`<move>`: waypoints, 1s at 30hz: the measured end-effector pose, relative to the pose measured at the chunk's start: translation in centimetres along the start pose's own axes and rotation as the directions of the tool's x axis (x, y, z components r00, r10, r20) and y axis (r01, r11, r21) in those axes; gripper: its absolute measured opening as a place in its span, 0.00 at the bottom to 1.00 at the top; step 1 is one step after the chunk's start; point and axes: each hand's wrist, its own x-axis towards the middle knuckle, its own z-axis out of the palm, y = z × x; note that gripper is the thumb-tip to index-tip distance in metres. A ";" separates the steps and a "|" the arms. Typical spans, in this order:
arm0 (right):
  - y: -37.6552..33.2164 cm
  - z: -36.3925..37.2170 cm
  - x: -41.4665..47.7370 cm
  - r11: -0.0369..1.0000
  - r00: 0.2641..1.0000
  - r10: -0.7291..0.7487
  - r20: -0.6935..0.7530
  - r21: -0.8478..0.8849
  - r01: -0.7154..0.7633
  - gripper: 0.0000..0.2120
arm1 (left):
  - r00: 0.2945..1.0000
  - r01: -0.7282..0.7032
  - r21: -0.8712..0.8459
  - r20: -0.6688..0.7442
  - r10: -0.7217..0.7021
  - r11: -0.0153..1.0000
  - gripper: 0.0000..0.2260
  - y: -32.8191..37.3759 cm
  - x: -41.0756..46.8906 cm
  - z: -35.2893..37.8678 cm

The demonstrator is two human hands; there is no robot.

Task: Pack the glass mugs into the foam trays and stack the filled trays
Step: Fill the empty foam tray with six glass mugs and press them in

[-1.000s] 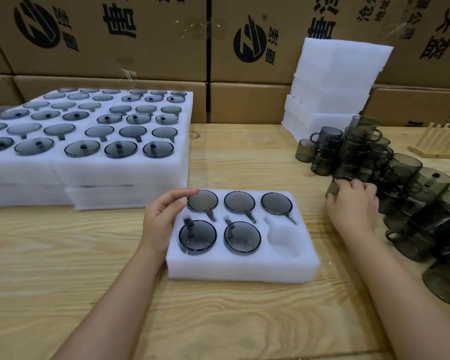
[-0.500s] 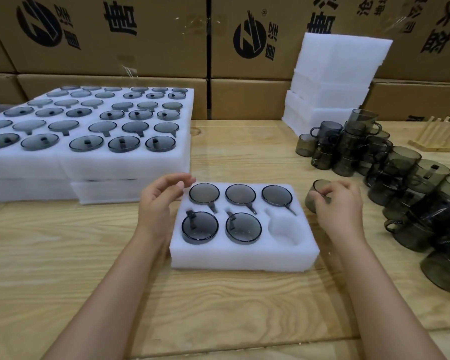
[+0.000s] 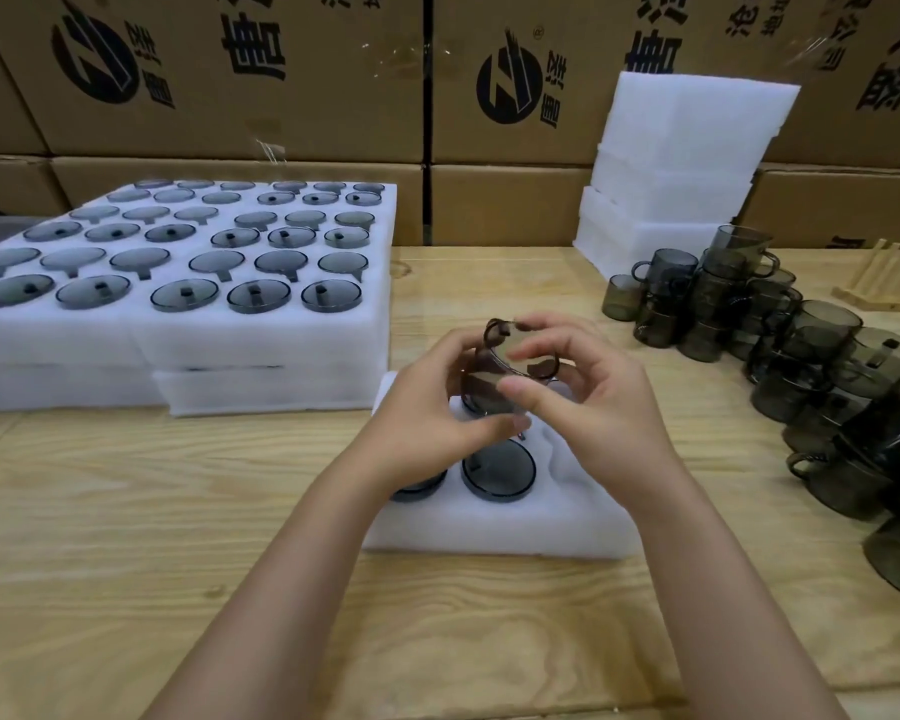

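Left hand (image 3: 427,413) and right hand (image 3: 593,402), fingers curled round one smoky glass mug (image 3: 494,376), held just above the foam tray (image 3: 489,532) mid-surface. Wooden surface (image 3: 126,511): filled trays (image 3: 261,356) stacked left, loose mugs (image 3: 822,345) piled right, empty foam stack (image 3: 681,163) and wooden rack (image 3: 884,288) far right. Printed cartons (image 3: 230,70) wall the back.

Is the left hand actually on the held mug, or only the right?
Touching. Head view: the left hand curls round the mug, thumb under it; the right hand grips it too.

Smoky grey glass mugs (image 3: 822,335), white foam trays (image 3: 494,522), black-printed brown cartons (image 3: 219,75).
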 end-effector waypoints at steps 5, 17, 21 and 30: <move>0.4 -0.4 -0.6 0.991 0.994 0.103 -0.019 -0.080 -0.105 0.29 | 0.992 0.020 0.199 -0.125 0.005 0.980 0.29 0.6 -0.2 1.2; 1.8 -5.2 -0.8 0.942 0.979 0.201 -0.022 -0.270 -0.200 0.08 | 0.996 -0.081 0.393 0.007 0.085 0.916 0.17 1.2 -1.1 1.8; 2.5 -6.0 -1.1 0.922 0.952 0.301 0.050 -0.272 -0.277 0.05 | 0.998 -0.024 0.435 0.065 -0.005 0.900 0.16 0.7 -0.8 1.9; 1.8 -4.1 -1.8 0.779 0.924 0.319 0.210 -0.613 -0.130 0.12 | 0.984 -0.114 0.474 0.177 0.033 0.873 0.19 0.3 -0.4 2.1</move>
